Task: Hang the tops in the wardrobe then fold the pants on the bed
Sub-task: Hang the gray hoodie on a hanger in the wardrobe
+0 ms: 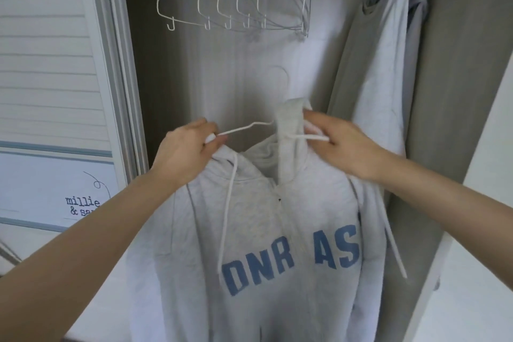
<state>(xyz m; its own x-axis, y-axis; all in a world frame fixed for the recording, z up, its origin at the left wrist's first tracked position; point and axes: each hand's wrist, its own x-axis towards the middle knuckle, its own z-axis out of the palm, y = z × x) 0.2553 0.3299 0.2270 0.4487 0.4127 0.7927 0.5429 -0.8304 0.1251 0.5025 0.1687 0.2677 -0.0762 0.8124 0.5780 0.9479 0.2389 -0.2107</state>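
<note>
Hands work a white hanger (244,128) into a grey hoodie (266,230) held up in front of the open wardrobe (458,64).

Head view: the left hand (186,147) pinches the hanger's left end together with the hoodie's shoulder; the right hand (341,144) grips the hood's edge and the hanger's right arm. The hoodie hangs between them, below a row of empty hangers (236,0) on the rail, with a grey top (383,64) already hung at the wardrobe's right side. Soft, thick fleece looks fairly heavy and limp, likely to slide off thin wire; holding at the shoulders seems best. Loose drawstrings (226,216) could snag.
</note>
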